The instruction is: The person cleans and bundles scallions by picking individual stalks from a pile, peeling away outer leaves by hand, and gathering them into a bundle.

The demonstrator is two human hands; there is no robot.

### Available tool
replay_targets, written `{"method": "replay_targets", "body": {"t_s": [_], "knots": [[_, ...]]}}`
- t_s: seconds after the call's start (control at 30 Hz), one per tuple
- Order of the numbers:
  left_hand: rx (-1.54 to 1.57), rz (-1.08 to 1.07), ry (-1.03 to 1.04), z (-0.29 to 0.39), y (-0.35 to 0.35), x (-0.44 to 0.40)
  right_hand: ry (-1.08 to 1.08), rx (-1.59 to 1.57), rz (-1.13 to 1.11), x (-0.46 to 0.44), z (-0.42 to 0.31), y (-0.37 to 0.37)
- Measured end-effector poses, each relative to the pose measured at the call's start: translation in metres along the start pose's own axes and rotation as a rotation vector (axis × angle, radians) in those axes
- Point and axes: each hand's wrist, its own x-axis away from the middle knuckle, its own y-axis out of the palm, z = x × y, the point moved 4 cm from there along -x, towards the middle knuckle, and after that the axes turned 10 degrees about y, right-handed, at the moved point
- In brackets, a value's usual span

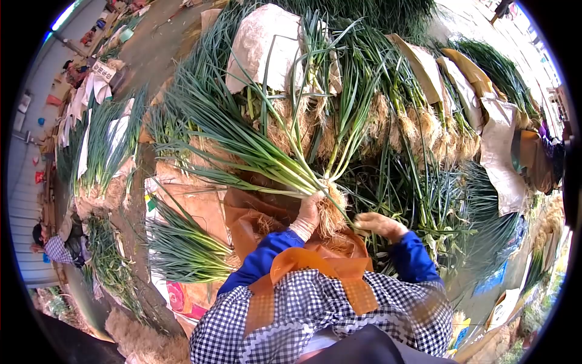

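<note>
My left hand (308, 215) is closed around the lower stems of a bunch of green onions (285, 159), just beside their pale, stringy roots (332, 215). The long leaves fan out up and to the left, with a few stalks standing up to the right. To the right of the roots is my right hand (381, 225), its fingers drawn together. A thin green leaf (344, 210) runs from the bunch to those fingertips, and they appear to pinch its end. Under the bunch, an orange-brown plastic apron (245, 221) covers my lap.
Rooted green onions (424, 124) lie heaped ahead, partly under pale sacks (267, 45). A smaller bunch (188, 246) rests on a sack at left. Loose leaves (406, 194) pile up at right. Another person (60, 249) sits at far left by more onions (109, 151).
</note>
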Motion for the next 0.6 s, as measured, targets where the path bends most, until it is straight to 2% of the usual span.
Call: {"method": "replay_targets", "body": {"t_s": [0.03, 0.13, 0.17, 0.23, 0.33, 0.37, 0.4, 0.43, 0.5, 0.57, 0.6], "knots": [[-0.096, 0.039, -0.007, -0.006, -0.016, -0.004, 0.221, 0.268, 0.158, 0.007, 0.010, -0.016], [0.111, -0.023, -0.124, 0.000, 0.003, 0.004, 0.901, 1.049, 0.640, 0.038, 0.022, -0.059], [0.133, -0.023, -0.116, -0.003, 0.000, 0.001, 0.355, 0.755, 0.734, 0.003, 0.030, -0.081], [0.125, -0.059, -0.173, 0.005, 0.010, 0.009, -0.104, -0.085, 0.736, -0.031, -0.047, -0.062], [0.389, -0.210, -0.389, 0.012, 0.033, 0.020, -0.446, -1.025, 0.431, -0.121, -0.078, -0.065], [0.492, -0.230, -0.328, 0.016, 0.045, 0.025, -0.659, -1.072, 0.150, -0.140, -0.092, -0.064], [0.504, -0.256, -0.367, 0.018, 0.047, 0.027, -0.816, -1.100, -0.171, -0.155, -0.109, -0.058], [0.519, -0.275, -0.409, 0.019, 0.049, 0.031, -1.079, -1.048, -0.528, -0.163, -0.125, -0.049], [0.493, -0.282, -0.379, 0.024, 0.054, 0.034, -1.058, -1.128, -0.452, -0.170, -0.122, -0.042], [0.451, -0.243, -0.320, 0.023, 0.046, 0.032, -0.755, -0.828, -0.233, -0.179, -0.069, -0.040], [0.374, -0.200, -0.374, 0.025, 0.044, 0.031, -0.583, -0.667, -0.154, -0.171, -0.053, -0.026]]}}
